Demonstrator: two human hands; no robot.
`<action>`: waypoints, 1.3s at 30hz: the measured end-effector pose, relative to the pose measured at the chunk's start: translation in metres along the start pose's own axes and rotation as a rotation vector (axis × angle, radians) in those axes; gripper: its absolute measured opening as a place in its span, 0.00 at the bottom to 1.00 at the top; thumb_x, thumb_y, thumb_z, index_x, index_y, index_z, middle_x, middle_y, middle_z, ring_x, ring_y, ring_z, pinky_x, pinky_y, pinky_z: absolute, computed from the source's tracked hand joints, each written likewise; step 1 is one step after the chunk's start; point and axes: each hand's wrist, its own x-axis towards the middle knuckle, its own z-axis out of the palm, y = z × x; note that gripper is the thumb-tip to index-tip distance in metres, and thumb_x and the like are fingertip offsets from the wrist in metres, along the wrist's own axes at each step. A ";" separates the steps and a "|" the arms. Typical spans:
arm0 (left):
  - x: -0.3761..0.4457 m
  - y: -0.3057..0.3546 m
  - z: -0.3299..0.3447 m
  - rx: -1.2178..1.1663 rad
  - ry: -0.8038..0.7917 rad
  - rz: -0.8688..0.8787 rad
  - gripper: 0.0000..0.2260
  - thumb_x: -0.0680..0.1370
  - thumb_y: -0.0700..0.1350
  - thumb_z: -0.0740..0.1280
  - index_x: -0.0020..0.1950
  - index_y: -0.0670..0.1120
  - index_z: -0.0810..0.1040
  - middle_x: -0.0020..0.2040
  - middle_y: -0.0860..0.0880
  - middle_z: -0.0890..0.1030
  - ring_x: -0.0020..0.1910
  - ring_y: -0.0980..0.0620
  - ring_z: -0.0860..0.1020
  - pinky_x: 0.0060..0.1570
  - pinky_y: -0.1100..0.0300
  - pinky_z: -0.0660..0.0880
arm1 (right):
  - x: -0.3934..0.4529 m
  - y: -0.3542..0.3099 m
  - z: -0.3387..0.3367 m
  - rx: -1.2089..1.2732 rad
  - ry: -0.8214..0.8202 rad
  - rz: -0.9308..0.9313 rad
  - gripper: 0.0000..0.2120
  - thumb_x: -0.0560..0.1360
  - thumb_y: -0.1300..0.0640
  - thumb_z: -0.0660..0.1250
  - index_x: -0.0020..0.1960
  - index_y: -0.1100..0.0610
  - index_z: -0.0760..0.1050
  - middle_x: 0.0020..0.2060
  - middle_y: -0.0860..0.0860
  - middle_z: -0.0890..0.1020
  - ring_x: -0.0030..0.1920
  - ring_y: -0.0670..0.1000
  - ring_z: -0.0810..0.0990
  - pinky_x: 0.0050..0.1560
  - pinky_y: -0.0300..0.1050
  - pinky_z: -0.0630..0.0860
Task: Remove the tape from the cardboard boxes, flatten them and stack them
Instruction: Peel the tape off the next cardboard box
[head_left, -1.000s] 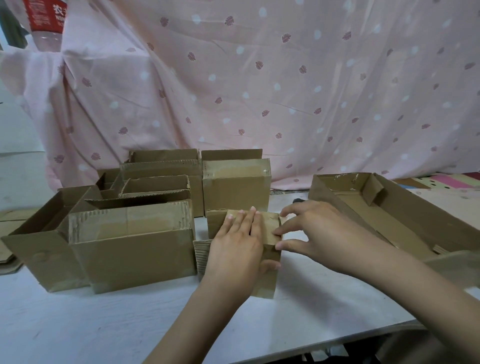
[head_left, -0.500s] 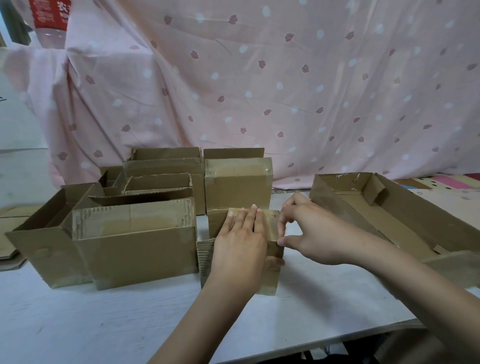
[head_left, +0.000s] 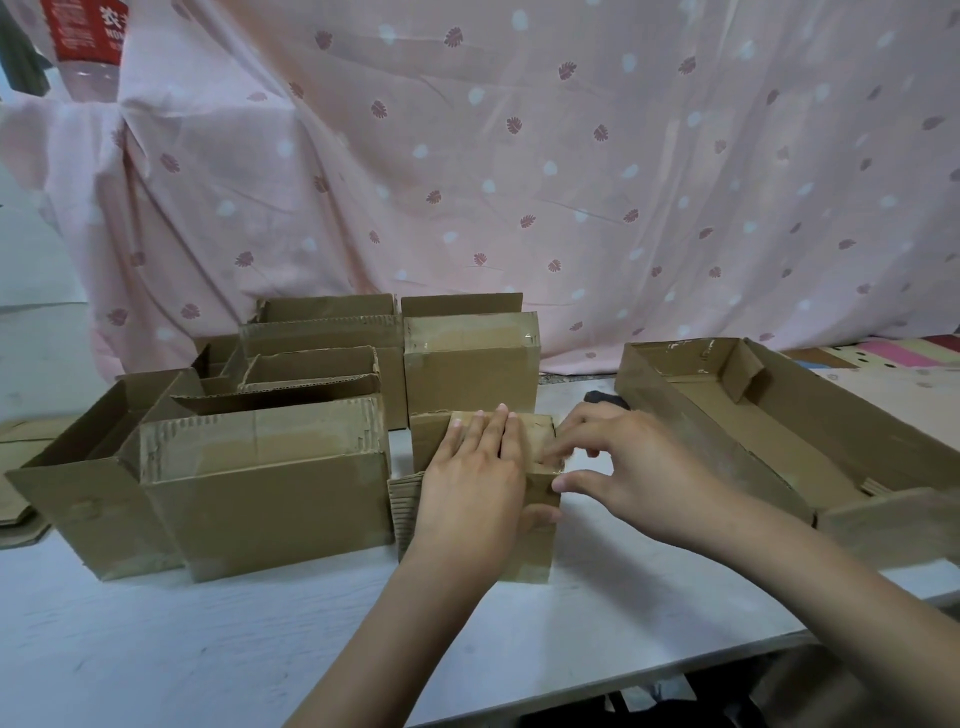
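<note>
Pressing down flat, the left hand lies on top of a small cardboard box in the middle of the white bench. Its fingers are straight and close together, and its thumb hooks over the box's front right side. The right hand reaches in from 3 o'clock. Its fingertips touch the top right edge of the small box, right beside the left hand. They are blurry, so I cannot tell if they pinch any tape.

At 9 o'clock from the small box stands a bigger taped box, with more open boxes behind it. At 12 o'clock stands a shut taped box. At 3 o'clock sits a long open box. A pink spotted cloth hangs behind everything.
</note>
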 end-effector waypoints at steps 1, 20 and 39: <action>0.000 -0.001 0.000 -0.001 0.000 0.003 0.46 0.75 0.70 0.58 0.81 0.44 0.46 0.82 0.46 0.47 0.80 0.49 0.46 0.78 0.53 0.43 | 0.000 0.000 0.001 0.022 0.026 -0.005 0.07 0.73 0.56 0.76 0.45 0.43 0.82 0.43 0.36 0.77 0.46 0.41 0.73 0.48 0.33 0.65; -0.007 -0.004 -0.003 -0.123 0.094 0.057 0.43 0.72 0.68 0.64 0.81 0.48 0.55 0.81 0.53 0.55 0.79 0.55 0.52 0.78 0.58 0.43 | -0.018 0.015 -0.008 0.465 0.024 0.146 0.18 0.75 0.57 0.74 0.35 0.57 0.67 0.35 0.48 0.74 0.35 0.48 0.70 0.39 0.35 0.67; -0.010 -0.011 -0.007 -0.125 0.068 0.070 0.42 0.71 0.67 0.57 0.81 0.51 0.54 0.81 0.55 0.54 0.79 0.56 0.51 0.78 0.57 0.42 | -0.001 0.020 -0.002 0.781 0.128 0.305 0.16 0.73 0.78 0.65 0.34 0.62 0.66 0.43 0.59 0.85 0.43 0.50 0.85 0.48 0.45 0.82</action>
